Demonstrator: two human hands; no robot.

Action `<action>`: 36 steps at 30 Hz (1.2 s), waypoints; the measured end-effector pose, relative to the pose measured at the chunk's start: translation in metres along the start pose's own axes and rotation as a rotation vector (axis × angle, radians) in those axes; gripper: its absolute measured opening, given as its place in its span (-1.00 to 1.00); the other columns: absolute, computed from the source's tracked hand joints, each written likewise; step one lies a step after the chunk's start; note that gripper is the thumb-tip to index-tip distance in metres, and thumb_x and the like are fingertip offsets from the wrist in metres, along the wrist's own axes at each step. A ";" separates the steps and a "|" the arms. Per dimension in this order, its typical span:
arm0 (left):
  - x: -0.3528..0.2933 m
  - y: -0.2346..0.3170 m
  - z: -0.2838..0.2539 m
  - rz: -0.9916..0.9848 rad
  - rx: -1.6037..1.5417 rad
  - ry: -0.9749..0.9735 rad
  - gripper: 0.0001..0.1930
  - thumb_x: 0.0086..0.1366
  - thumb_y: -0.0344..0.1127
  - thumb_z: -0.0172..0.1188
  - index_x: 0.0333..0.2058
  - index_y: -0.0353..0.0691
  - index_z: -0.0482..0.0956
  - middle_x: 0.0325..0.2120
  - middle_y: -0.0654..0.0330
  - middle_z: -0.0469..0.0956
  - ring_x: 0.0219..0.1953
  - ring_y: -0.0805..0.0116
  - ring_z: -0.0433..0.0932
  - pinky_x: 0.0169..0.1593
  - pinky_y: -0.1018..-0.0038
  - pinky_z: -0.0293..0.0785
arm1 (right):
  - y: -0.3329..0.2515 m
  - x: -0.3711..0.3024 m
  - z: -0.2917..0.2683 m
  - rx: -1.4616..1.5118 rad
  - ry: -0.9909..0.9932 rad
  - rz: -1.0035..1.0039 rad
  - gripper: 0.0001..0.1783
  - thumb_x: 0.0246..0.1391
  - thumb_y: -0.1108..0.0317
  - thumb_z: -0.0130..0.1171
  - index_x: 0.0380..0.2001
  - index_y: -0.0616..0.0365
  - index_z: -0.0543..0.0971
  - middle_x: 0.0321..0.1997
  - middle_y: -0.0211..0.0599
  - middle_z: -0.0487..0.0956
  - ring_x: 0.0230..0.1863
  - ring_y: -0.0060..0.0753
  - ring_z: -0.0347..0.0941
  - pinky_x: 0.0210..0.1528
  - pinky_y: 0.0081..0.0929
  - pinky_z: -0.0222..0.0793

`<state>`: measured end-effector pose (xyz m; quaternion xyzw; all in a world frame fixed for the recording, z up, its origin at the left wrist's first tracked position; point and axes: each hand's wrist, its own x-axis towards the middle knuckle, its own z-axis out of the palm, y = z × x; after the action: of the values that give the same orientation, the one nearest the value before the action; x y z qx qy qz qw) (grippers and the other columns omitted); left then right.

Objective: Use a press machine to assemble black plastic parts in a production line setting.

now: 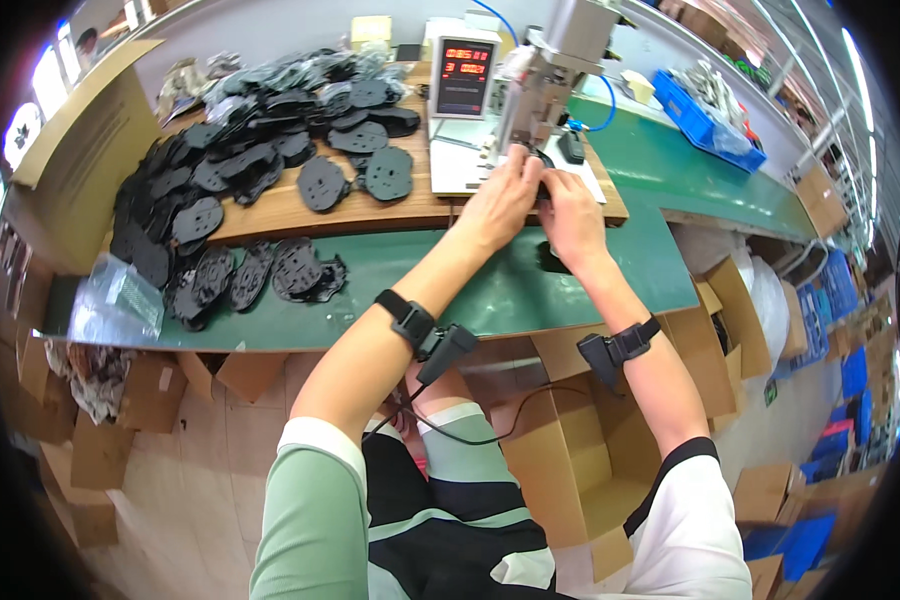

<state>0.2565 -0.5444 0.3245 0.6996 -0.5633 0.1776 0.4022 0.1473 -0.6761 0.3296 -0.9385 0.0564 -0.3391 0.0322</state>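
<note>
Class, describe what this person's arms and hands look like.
The left hand and right hand are gloveless. The left sleeve is green, edged white; the right sleeve white, edged black. Each forearm has a black strap with a blocky device; a dark cable hangs by the left.

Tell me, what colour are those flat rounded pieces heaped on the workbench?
The flat rounded pieces are black to dark grey, best seen in the head view.

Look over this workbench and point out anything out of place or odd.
Mainly the heap of thin black plastic plates: it sprawls untidily across the brown wooden board, with several plates lying on the green tabletop in front. Some clear plastic wrapping also lies loose near the tabletop's left front edge.
</note>
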 end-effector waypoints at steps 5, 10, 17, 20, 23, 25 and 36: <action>-0.038 -0.005 -0.033 0.013 0.192 0.100 -0.34 0.15 -0.56 0.25 0.25 -0.43 0.28 0.31 -0.34 0.26 0.33 -0.35 0.34 0.39 -0.01 0.36 | -0.021 0.021 0.002 -0.041 0.005 0.005 -0.57 -0.13 0.59 0.42 -0.10 0.14 0.68 -0.09 -0.21 0.68 0.03 -0.02 0.60 0.12 -0.10 0.56; -0.119 0.014 -0.131 -0.356 0.524 -0.051 -0.28 0.19 -0.38 0.32 0.32 -0.49 0.34 0.36 -0.28 0.30 0.44 -0.24 0.27 0.51 0.02 0.22 | -0.001 0.011 -0.005 -0.009 -0.007 0.006 -0.60 -0.14 0.60 0.39 -0.15 0.12 0.68 -0.11 -0.23 0.67 0.02 -0.01 0.59 0.09 -0.11 0.57; -0.228 -0.012 -0.197 -0.530 0.615 -0.068 -0.54 0.33 -0.26 0.39 0.10 -0.42 0.56 0.11 -0.19 0.56 0.19 -0.20 0.51 0.30 0.06 0.42 | -0.016 0.019 0.004 0.071 0.064 0.020 -0.62 -0.12 0.58 0.35 -0.14 0.12 0.68 -0.08 -0.23 0.68 0.05 0.00 0.59 0.11 -0.10 0.54; -0.220 -0.001 -0.197 -0.476 0.500 -0.069 -0.65 0.31 -0.45 0.34 0.05 -0.38 0.59 0.04 -0.17 0.60 0.14 -0.18 0.55 0.25 0.10 0.47 | -0.021 0.017 0.001 0.029 0.066 0.064 -0.73 -0.06 0.60 0.30 -0.22 0.13 0.67 -0.14 -0.25 0.66 0.03 -0.06 0.60 0.09 -0.13 0.61; -0.214 0.003 -0.191 -0.491 0.503 -0.107 -0.69 0.26 -0.54 0.29 -0.01 -0.38 0.58 -0.03 -0.15 0.61 0.07 -0.16 0.57 0.18 0.11 0.50 | -0.009 0.012 0.001 0.006 0.074 0.055 -0.78 0.05 0.60 0.20 -0.23 0.14 0.67 -0.13 -0.25 0.66 0.03 -0.08 0.60 0.05 -0.12 0.63; -0.217 0.002 -0.196 -0.511 0.472 -0.127 -0.70 0.23 -0.57 0.26 -0.04 -0.38 0.57 -0.07 -0.13 0.60 0.02 -0.15 0.58 0.14 0.11 0.51 | -0.010 0.011 0.000 0.024 0.084 0.030 -0.80 0.09 0.59 0.15 -0.23 0.15 0.66 -0.13 -0.25 0.65 0.03 -0.09 0.60 0.04 -0.13 0.64; -0.208 -0.004 -0.196 -0.334 0.498 0.169 -0.62 0.36 -0.64 0.07 0.15 -0.43 0.39 0.15 -0.22 0.44 0.21 -0.24 0.46 0.28 0.05 0.39 | -0.013 0.015 0.001 0.010 0.076 0.027 -0.87 0.14 0.55 0.13 -0.28 0.17 0.63 -0.16 -0.22 0.63 0.02 -0.08 0.59 0.05 -0.15 0.63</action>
<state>0.2378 -0.2608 0.2970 0.8421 -0.3443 0.2992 0.2877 0.1606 -0.6651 0.3397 -0.9240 0.0687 -0.3742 0.0393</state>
